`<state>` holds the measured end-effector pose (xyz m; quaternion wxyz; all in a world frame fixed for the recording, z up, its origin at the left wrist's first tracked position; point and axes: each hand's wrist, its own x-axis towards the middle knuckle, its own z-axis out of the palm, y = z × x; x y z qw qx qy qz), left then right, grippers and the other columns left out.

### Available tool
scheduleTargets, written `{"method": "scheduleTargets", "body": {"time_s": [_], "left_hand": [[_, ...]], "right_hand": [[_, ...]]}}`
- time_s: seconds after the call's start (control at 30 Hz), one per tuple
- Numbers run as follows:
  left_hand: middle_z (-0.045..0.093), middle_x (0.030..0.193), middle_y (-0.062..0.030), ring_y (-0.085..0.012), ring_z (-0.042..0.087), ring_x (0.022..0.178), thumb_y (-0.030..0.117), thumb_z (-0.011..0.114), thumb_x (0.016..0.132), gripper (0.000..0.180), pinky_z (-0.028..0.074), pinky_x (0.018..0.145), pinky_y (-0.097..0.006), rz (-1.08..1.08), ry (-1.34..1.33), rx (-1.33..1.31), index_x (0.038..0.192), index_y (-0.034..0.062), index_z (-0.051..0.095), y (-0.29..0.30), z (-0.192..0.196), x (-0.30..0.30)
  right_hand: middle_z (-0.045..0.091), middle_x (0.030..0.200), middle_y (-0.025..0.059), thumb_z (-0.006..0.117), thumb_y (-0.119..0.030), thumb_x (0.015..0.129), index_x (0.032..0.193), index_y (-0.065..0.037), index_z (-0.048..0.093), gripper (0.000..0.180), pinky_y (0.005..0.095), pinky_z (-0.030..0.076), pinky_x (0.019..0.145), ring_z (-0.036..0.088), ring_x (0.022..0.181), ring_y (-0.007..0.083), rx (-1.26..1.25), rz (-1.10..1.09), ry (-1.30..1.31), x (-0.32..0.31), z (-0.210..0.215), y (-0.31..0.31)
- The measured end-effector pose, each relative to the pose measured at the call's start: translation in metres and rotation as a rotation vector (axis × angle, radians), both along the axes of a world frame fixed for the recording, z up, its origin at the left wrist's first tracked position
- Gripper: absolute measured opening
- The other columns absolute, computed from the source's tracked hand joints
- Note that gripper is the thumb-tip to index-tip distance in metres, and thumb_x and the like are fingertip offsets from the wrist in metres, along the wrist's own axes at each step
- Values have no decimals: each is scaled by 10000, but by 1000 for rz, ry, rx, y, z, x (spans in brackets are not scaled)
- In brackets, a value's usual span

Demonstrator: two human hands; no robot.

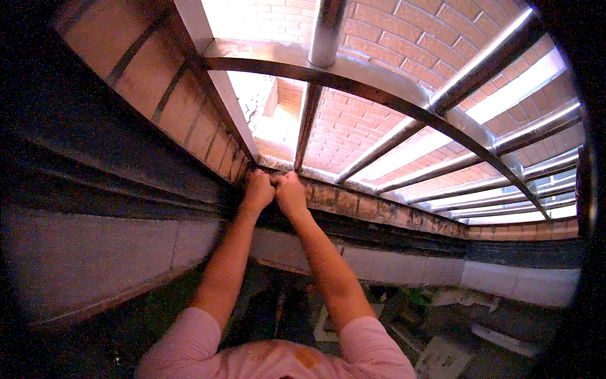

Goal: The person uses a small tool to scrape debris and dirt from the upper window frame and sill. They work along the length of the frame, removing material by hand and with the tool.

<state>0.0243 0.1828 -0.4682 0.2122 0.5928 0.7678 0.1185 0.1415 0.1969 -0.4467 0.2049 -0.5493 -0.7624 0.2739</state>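
Both my arms stretch forward to the corner where the metal window grille (379, 98) meets the tiled sill (366, 203). My left hand (257, 188) is closed, its knuckles up against the dark corner beside the side wall. Right next to it, my right hand (291, 192) is closed too, at the foot of an upright bar. A small dark brownish piece shows between the two hands, too little of it visible to name. The fingertips of both hands are hidden from view.
Brown tiles (183, 129) line the wall at the left. Below the sill runs a dark ledge, then a pale grey panel (404, 262). Beyond the bars stands a brick wall (404, 38). Dim objects, among them a flat pale board (442, 359), lie low at the right.
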Motion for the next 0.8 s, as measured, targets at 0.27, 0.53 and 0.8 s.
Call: {"method": "scheduleTargets", "body": {"time_s": [0.27,0.53,0.8], "left_hand": [[422,1222,-127,-342,406,1077,-8,482,664,370,348,893,-409,-231,197,425,1027,12,547,-8,26,18],[293,1288,-252,-389,286,1186,74,447,748,511,229,996,-426,202,140,-2,1226,-58,323,-26,36,33],[287,1300,-228,-378,260,1205,254,468,794,536,240,970,-473,220,175,-167,1220,-43,337,-22,32,35]], "right_hand": [[521,811,194,527,-105,727,863,-15,593,176,407,430,690,513,786,347,17,-89,87,43,29,-15],[519,808,188,498,-112,741,834,-12,590,165,415,438,680,528,780,342,-19,-140,-162,41,8,-5],[545,821,166,505,-87,733,858,-68,624,173,394,441,700,532,806,323,-3,65,61,18,25,-1]]}}
